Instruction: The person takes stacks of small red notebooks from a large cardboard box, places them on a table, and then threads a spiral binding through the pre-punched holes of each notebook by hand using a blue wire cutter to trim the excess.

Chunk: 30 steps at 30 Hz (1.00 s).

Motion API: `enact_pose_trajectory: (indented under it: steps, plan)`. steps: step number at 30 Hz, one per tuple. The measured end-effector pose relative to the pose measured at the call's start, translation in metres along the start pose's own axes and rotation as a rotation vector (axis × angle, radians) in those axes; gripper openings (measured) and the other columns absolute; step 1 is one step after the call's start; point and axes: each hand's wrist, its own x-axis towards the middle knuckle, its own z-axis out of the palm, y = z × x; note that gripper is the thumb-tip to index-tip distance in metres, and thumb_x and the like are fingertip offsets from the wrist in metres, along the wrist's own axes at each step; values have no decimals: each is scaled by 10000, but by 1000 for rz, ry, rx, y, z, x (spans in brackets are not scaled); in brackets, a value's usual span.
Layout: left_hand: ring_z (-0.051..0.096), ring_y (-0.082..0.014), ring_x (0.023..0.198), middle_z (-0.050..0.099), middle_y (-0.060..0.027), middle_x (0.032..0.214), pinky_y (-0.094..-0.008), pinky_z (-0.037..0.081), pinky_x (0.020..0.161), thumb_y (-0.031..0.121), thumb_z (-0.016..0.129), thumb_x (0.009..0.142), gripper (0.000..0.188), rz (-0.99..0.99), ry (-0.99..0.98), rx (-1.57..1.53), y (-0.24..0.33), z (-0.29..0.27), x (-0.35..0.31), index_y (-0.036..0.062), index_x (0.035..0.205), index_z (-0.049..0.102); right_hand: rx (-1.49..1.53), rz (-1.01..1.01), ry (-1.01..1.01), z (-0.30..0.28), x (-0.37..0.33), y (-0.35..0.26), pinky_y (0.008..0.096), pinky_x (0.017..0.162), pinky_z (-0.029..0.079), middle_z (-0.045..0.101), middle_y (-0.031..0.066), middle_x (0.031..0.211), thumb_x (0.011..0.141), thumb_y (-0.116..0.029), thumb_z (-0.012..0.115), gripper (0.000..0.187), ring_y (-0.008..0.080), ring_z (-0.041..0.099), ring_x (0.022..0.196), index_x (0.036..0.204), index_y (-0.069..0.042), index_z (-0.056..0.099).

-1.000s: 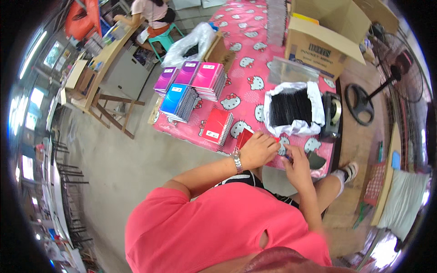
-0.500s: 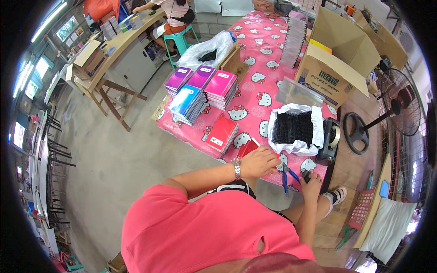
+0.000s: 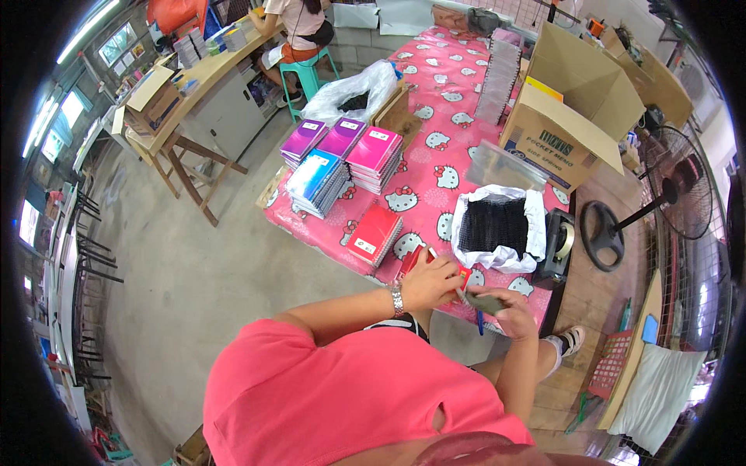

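My left hand (image 3: 434, 283) bends over a small red notebook (image 3: 412, 261) at the table's near edge, fingers closed on it and covering most of it. In my right hand (image 3: 514, 312) is a dark greenish, flat, rounded piece (image 3: 486, 303), its kind unclear, held against the notebook's right end. Under that hand shows a blue handle of a cutting tool (image 3: 480, 323), mostly hidden. To the left lies a stack of red spiral notebooks (image 3: 374, 235). Beyond my hands, a white-lined box (image 3: 538, 225) holds many black binding spirals (image 3: 493, 224).
Purple notebooks (image 3: 340, 137), pink notebooks (image 3: 374, 147) and blue notebooks (image 3: 317, 180) stand stacked at the left. A black tape dispenser (image 3: 553, 252) sits right of the spirals. Behind are an open cardboard box (image 3: 561, 147) and a fan (image 3: 674, 186). Another person (image 3: 295, 27) sits at a far table.
My right hand has lifted the dark piece from the table edge and brought it left to the red notebook, now covering most of the blue-handled tool. My left hand stays on the notebook.
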Motion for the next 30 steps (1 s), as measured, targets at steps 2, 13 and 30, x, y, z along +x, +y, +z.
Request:
enact_pose_trajectory:
  steps: [2,13,30]
  plan:
    - [518,-209,1079,547,1,1012,-582,334,938,417,730,772,335,30,-16,-13,4,-2,0,196,997,613,-664,225,163,-9,9,11,337,1030,412,605,176,1287,718,-7,677,381,245,568,1197,1098,25,673]
    - [513,-229,994,551,-21,992,-467,336,901,430,742,738,386,-2,12,-75,0,-8,6,167,984,602,-32,-85,-95,-4,11,12,429,1070,384,591,192,1271,712,-243,736,455,295,515,1254,1113,-37,670]
    - [529,-318,1002,558,-106,987,-417,450,856,328,811,694,442,-4,56,-254,-10,-18,11,69,975,587,-442,157,110,-3,26,11,363,1048,388,607,123,1254,725,-139,737,445,235,559,1171,1143,-8,655]
